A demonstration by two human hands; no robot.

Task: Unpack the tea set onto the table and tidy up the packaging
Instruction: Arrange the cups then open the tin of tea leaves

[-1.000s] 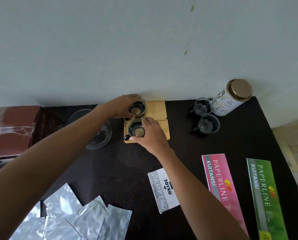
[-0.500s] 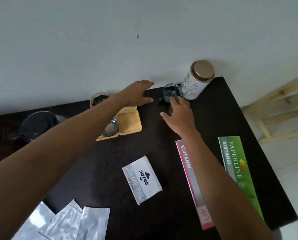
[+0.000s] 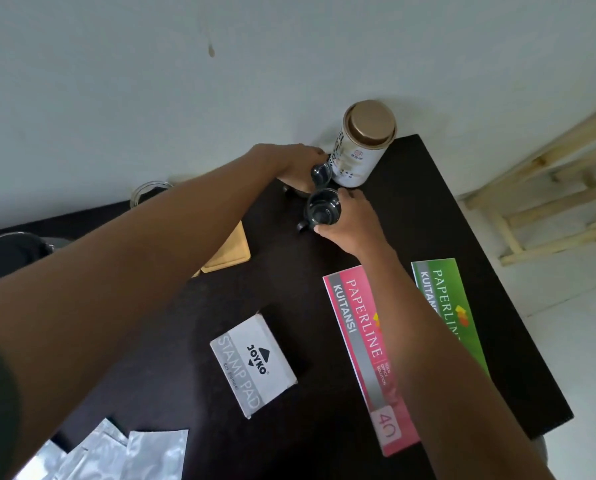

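Note:
Two small glass teacups stand on the black table [image 3: 428, 216] near the back wall. My left hand [image 3: 294, 164] grips the far cup [image 3: 320, 173], right beside a white tea tin with a gold lid [image 3: 364, 147]. My right hand [image 3: 350, 223] holds the near cup [image 3: 323, 209] by its side, its dark handle pointing left. Left of them, wooden coasters [image 3: 227, 251] show from under my left forearm, and another glass cup [image 3: 149, 192] stands behind them. A glass teapot [image 3: 9, 252] sits at the left edge.
A white stamp pad box [image 3: 253, 365] lies mid-table. A pink receipt book [image 3: 365, 348] and a green one [image 3: 445, 306] lie on the right under my right forearm. Silver foil sachets [image 3: 116, 455] lie at the front left. A wooden frame [image 3: 531, 188] stands beyond the right edge.
Both hands left the cups on the coasters and moved right to the two cups by the tea tin, then took hold of them. The view swung to the right.

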